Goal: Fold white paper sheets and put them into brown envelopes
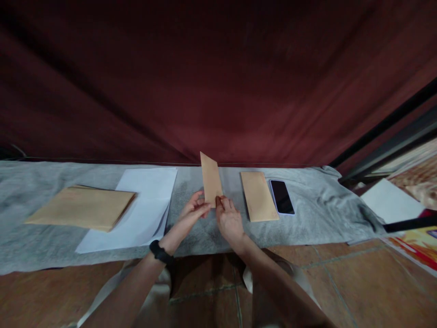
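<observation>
A brown paper envelope (210, 177) stands tilted up above the grey cloth, its lower end between my two hands. My left hand (195, 207) pinches its lower left corner, thumb in front and fingers curled behind. At the lower right corner, my right hand (229, 216) grips the edge with its fingers. A second brown envelope (259, 196) lies flat just right of my right hand. To the left, a stack of brown envelopes (82, 207) rests partly on white paper sheets (143, 205).
A phone (282, 197) with a dark screen lies beside the flat envelope. Grey cloth (317, 205) covers the narrow work surface. A dark red curtain (211, 82) hangs behind it. At the right are a black frame bar (385, 123) and a white sheet (392, 204).
</observation>
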`<action>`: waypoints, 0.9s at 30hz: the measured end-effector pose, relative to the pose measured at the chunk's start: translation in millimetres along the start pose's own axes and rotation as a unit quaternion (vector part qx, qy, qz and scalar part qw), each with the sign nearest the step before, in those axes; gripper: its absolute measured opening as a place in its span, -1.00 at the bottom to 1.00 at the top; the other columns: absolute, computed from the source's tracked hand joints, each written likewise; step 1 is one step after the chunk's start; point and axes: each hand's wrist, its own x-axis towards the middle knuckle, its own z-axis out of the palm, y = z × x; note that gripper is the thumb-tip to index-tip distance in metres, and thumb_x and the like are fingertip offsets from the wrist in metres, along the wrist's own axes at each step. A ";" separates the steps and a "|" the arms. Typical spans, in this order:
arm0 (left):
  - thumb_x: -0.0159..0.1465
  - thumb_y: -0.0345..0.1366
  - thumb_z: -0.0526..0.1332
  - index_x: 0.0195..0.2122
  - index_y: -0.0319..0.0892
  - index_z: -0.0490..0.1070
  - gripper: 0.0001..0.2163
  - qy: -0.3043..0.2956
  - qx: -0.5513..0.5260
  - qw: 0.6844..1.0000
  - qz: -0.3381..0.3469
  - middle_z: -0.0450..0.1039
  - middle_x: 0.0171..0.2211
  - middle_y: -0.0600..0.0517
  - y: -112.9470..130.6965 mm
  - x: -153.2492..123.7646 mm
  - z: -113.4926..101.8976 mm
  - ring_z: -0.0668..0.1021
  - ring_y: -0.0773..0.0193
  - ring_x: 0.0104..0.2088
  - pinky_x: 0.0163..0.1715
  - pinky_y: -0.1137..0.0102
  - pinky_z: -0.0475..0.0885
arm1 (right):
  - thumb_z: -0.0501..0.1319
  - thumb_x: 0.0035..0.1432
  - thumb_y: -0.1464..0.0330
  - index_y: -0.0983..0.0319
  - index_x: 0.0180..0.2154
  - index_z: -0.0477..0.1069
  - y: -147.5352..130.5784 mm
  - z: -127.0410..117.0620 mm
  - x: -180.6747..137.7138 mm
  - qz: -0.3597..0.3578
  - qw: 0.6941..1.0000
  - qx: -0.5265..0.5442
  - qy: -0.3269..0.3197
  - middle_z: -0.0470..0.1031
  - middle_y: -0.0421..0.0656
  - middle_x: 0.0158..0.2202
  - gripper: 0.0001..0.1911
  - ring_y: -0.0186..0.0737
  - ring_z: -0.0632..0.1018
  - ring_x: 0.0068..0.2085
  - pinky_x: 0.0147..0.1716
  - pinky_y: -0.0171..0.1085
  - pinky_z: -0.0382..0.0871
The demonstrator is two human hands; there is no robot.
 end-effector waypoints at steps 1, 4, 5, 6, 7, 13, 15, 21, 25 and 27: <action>0.16 -0.01 0.36 0.12 -0.17 0.33 -0.44 0.000 -0.016 1.000 0.006 0.50 -0.43 0.11 -0.7 0.1 -0.6 0.52 0.32 -0.46 -0.44 0.43 0.38 | -0.06 0.38 0.45 0.23 0.32 0.23 3.7 -3.3 3.0 0.018 0.999 0.037 0.015 0.41 0.11 0.16 -0.47 0.03 0.50 0.06 -0.03 -0.08 0.53; 0.22 0.07 0.31 0.07 -0.21 0.40 -0.47 0.023 -0.043 0.999 -0.017 0.57 -0.23 -0.07 -5.0 0.7 -3.5 0.61 0.23 -0.29 -0.31 0.37 0.48 | -0.03 0.40 0.31 0.21 0.02 0.50 15.4 -9.0 11.0 0.102 0.948 0.284 0.101 0.50 -0.01 -0.08 -0.62 -0.12 0.56 -0.11 -0.09 -0.18 0.55; 0.22 0.06 0.32 0.06 -0.21 0.41 -0.47 0.026 -0.047 0.998 -0.037 0.58 -0.17 -0.11 -6.4 0.4 -3.7 0.63 0.20 -0.25 -0.27 0.34 0.51 | 0.01 0.38 0.25 0.21 -0.12 0.53 18.3 -9.0 12.7 0.136 0.904 0.388 0.121 0.51 -0.05 -0.17 -0.66 -0.16 0.57 -0.18 -0.12 -0.19 0.56; 0.21 0.05 0.34 0.06 -0.21 0.42 -0.48 0.019 -0.053 0.997 -0.056 0.59 -0.14 -0.13 -7.4 -0.2 -3.2 0.63 0.17 -0.22 -0.23 0.31 0.52 | 0.08 0.33 0.19 0.21 -0.24 0.53 20.2 -8.0 13.5 0.168 0.849 0.484 0.129 0.51 -0.09 -0.24 -0.69 -0.18 0.56 -0.23 -0.15 -0.19 0.57; 0.20 0.03 0.36 0.07 -0.20 0.42 -0.48 0.003 -0.062 0.995 -0.073 0.59 -0.13 -0.14 -8.1 -1.2 -2.1 0.64 0.15 -0.20 -0.19 0.28 0.53 | 0.17 0.27 0.15 0.20 -0.33 0.50 20.7 -5.9 13.3 0.196 0.792 0.565 0.124 0.51 -0.12 -0.29 -0.71 -0.20 0.56 -0.27 -0.16 -0.18 0.58; 0.09 -0.10 0.46 -0.04 -0.21 0.50 -0.54 -0.057 -0.078 0.992 -0.077 0.61 -0.12 -0.11 -11.0 -5.6 4.0 0.62 0.22 -0.26 -0.31 0.39 0.47 | 0.42 -0.04 0.17 0.15 -0.51 0.41 5.0 13.3 -2.1 0.263 0.618 0.740 0.017 0.57 -0.20 -0.43 -0.74 -0.15 0.63 -0.27 0.00 -0.08 0.55; 0.05 -0.11 0.48 -0.10 -0.22 0.52 -0.56 -0.048 -0.062 0.994 -0.079 0.61 -0.21 -0.07 -12.5 -4.6 -0.3 0.59 0.29 -0.36 -0.42 0.45 0.41 | 0.40 -0.02 0.17 0.17 -0.45 0.46 1.5 13.4 -7.8 0.261 0.608 0.750 -0.021 0.61 -0.17 -0.38 -0.76 -0.13 0.65 -0.21 0.05 -0.06 0.53; 0.00 -0.10 0.48 -0.20 -0.23 0.46 -0.57 -0.077 0.019 0.982 -0.172 0.54 -0.49 0.06 -6.5 -5.2 -24.9 0.51 0.35 -0.54 -0.49 0.44 0.38 | 0.33 0.08 0.19 0.30 -0.25 0.58 13.3 -16.8 -15.8 0.270 0.569 0.731 -0.263 0.67 -0.02 -0.23 -0.69 -0.21 0.66 -0.26 -0.13 -0.18 0.57; -0.01 -0.06 0.47 -0.21 -0.19 0.37 -0.54 -0.075 0.075 0.976 -0.193 0.54 -0.51 0.09 -6.6 -9.1 -34.2 0.56 0.30 -0.55 -0.55 0.46 0.35 | 0.28 0.13 0.15 0.30 -0.18 0.59 24.1 -25.4 -13.4 0.210 0.620 0.695 -0.297 0.66 -0.01 -0.19 -0.63 -0.20 0.65 -0.27 -0.18 -0.17 0.57; -0.05 -0.03 0.47 -0.23 -0.17 0.33 -0.51 -0.082 0.089 0.972 -0.201 0.52 -0.53 0.11 -11.0 -8.9 -36.6 0.54 0.31 -0.59 -0.57 0.46 0.34 | 0.23 0.19 0.14 0.27 -0.18 0.58 28.2 -19.6 -10.2 0.202 0.707 0.645 -0.205 0.65 -0.03 -0.17 -0.65 -0.16 0.65 -0.25 -0.20 -0.15 0.58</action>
